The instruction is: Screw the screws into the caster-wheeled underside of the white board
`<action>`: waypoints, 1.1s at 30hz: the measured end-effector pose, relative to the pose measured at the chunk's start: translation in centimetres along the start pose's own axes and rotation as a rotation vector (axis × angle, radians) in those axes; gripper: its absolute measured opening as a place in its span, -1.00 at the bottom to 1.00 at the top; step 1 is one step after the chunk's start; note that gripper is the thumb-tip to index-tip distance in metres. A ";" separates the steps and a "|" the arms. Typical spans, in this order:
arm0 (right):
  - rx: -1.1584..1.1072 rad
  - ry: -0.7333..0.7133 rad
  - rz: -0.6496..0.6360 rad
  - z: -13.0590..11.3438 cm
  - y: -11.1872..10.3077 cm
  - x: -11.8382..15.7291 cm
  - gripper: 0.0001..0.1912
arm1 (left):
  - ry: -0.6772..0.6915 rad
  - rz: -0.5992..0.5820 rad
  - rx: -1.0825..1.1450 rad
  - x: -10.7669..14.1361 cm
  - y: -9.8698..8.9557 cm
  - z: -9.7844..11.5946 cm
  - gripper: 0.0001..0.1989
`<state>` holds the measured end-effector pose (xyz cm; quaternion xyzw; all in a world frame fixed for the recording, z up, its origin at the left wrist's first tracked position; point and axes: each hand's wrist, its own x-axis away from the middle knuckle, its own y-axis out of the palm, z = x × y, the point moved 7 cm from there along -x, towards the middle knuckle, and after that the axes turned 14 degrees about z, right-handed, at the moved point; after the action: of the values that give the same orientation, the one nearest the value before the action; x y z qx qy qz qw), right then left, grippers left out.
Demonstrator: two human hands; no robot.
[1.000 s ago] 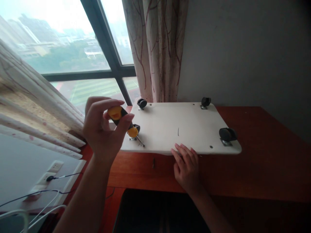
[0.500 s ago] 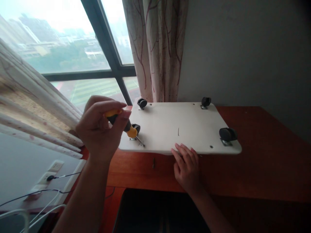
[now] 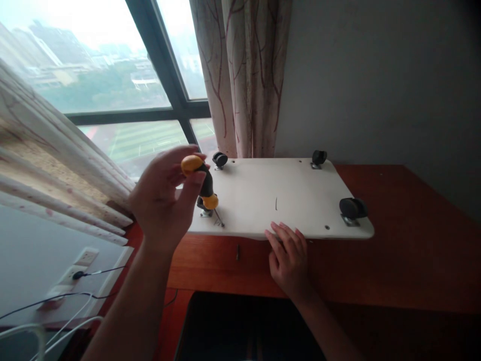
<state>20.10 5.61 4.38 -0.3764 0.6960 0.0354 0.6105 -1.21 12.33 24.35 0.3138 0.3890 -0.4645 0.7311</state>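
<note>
My left hand [image 3: 165, 195] grips a yellow and black screwdriver [image 3: 206, 183] by its handle. The screwdriver's tip meets a small dark screw or hole at the near left corner of a white board [image 3: 259, 190]. Resting on the board's near edge, my right hand [image 3: 288, 255] has its fingers stretched out. Black casters stand at the board's corners: far left [image 3: 220, 159], far right [image 3: 319, 158], near right [image 3: 352, 208], and near left [image 3: 203, 204], which my left hand and the screwdriver partly hide.
The board lies on a reddish-brown wooden table [image 3: 398, 265]. A small metal piece [image 3: 237, 252] lies in front of the board. At the left are a window [image 3: 131, 145], curtains [image 3: 255, 75] and a wall socket [image 3: 86, 258] with cables. A dark chair [image 3: 240, 326] is below.
The screwdriver has become more upright, its handle end swinging to the right and up. My left hand has turned and shifted slightly right with it. My right hand stays in place.
</note>
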 end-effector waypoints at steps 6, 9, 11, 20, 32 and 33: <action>-0.004 0.000 -0.012 0.0 0.0 -0.1 -0.52 | 0.043 0.007 0.085 0.2 0.2 -0.6 -0.68; -0.004 0.004 -0.018 0.0 0.0 -0.1 -0.51 | 0.068 -0.001 0.041 -0.1 0.1 -0.4 -0.52; -0.006 0.003 -0.012 0.0 0.0 -0.1 -0.51 | -0.017 -0.003 0.032 0.1 0.3 -0.7 -0.59; 0.009 -0.005 -0.012 0.1 0.0 0.0 -0.49 | 0.040 0.091 -0.052 0.1 -0.6 -1.0 -0.66; 0.012 -0.002 -0.011 0.1 0.0 0.0 -0.49 | 0.069 0.067 0.064 0.2 -0.6 -1.1 -0.52; 0.013 -0.003 -0.011 0.1 0.0 0.0 -0.50 | 0.065 0.057 0.060 0.1 -0.6 -1.1 -0.51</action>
<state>20.19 5.63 4.42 -0.3761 0.6933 0.0283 0.6141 -2.05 12.90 23.63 0.3616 0.3894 -0.4447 0.7211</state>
